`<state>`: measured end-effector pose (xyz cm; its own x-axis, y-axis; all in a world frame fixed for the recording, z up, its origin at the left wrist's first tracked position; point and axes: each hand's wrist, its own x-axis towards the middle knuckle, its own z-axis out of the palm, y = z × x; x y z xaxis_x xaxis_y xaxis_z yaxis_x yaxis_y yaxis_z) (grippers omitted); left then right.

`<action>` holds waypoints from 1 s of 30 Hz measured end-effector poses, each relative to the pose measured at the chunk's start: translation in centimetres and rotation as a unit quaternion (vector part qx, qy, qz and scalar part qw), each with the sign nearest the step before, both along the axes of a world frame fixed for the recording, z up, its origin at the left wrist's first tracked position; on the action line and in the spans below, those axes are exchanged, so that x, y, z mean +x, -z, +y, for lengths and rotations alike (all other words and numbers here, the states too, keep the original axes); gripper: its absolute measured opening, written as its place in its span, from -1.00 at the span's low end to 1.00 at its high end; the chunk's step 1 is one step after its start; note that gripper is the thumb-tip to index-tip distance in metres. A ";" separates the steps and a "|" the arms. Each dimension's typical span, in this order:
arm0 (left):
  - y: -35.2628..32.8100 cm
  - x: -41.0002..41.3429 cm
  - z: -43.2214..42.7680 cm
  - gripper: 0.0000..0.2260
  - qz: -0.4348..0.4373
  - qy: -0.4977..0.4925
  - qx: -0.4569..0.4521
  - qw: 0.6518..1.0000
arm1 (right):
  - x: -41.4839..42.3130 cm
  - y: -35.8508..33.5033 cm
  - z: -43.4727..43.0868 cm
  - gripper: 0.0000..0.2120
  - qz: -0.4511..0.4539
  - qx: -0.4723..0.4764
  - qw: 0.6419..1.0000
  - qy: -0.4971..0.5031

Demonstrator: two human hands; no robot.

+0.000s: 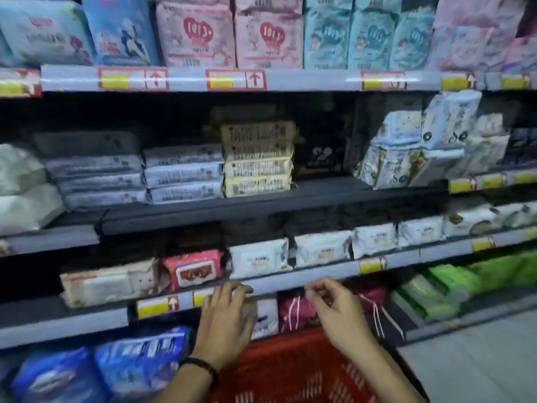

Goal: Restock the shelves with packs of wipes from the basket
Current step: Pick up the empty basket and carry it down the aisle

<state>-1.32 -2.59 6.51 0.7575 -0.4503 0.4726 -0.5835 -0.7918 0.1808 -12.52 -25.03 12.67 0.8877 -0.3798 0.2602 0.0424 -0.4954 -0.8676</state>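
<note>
Dim store shelves (261, 205) crowded with wipes. Below, red basket (290, 370), contents unclear. Left hand (225, 321) spread flat on a white pack (266, 315) under the rail; right hand (334, 312) loosely curled, empty. Best gripped firmly, then slid squarely into a gap.

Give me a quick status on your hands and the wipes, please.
Left hand on a white pack. Right hand empty. Red basket below. Nothing blocking.
</note>
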 end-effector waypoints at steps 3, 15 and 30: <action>8.5 -1.6 3.9 -0.45 0.204 -0.116 0.063 0.970 | -5.6 10.2 2.1 -0.87 0.140 -0.056 0.988 0.025; 16.4 -0.8 6.0 -0.20 0.515 -0.101 0.108 0.844 | -15.8 23.5 8.8 -0.46 0.445 -0.262 0.856 -0.019; 15.1 -2.7 -9.2 -0.39 0.340 -0.068 0.197 0.917 | -17.0 26.7 2.4 -0.18 0.276 0.468 0.629 0.555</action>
